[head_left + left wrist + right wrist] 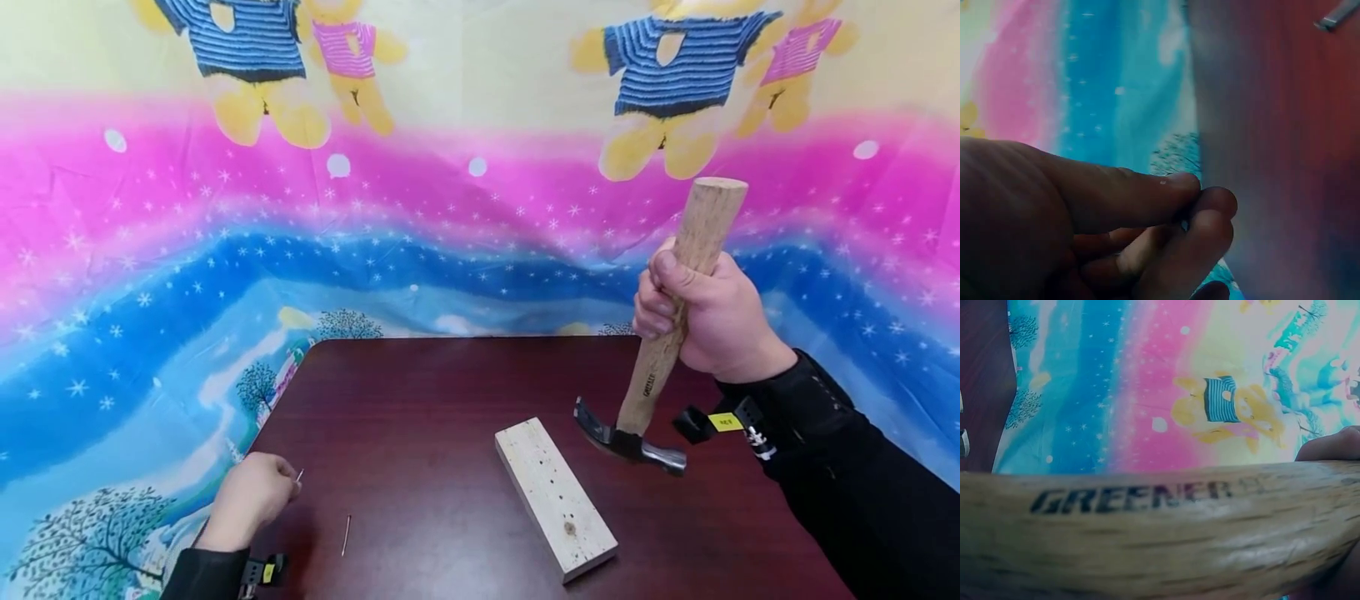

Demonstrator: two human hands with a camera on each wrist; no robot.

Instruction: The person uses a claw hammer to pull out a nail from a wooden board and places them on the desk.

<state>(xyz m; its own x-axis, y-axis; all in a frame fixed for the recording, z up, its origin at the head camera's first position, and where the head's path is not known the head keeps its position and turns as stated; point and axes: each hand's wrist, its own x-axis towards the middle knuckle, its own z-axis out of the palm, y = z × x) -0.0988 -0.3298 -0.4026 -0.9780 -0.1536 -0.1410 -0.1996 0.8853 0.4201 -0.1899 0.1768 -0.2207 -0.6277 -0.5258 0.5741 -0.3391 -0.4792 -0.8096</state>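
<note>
My right hand (701, 312) grips a claw hammer by its wooden handle (652, 375), raised above the table with the metal head (637, 447) pointing down. The word GREENER is printed on the handle (1147, 531), which fills the lower part of the right wrist view. At the table's left edge, my left hand (255, 496) pinches a thin nail (300, 476) between thumb and fingertips; most of it is hidden by the fingers. In the left wrist view the left hand (1129, 219) shows only a small glint at the fingertips.
A second nail (346, 536) lies on the dark red table (420, 400), right of my left hand. A pale wooden block (555, 498) with several small dark holes lies left of the hammer head. Behind the table hangs a printed cloth (465, 200) with bears and snowflakes.
</note>
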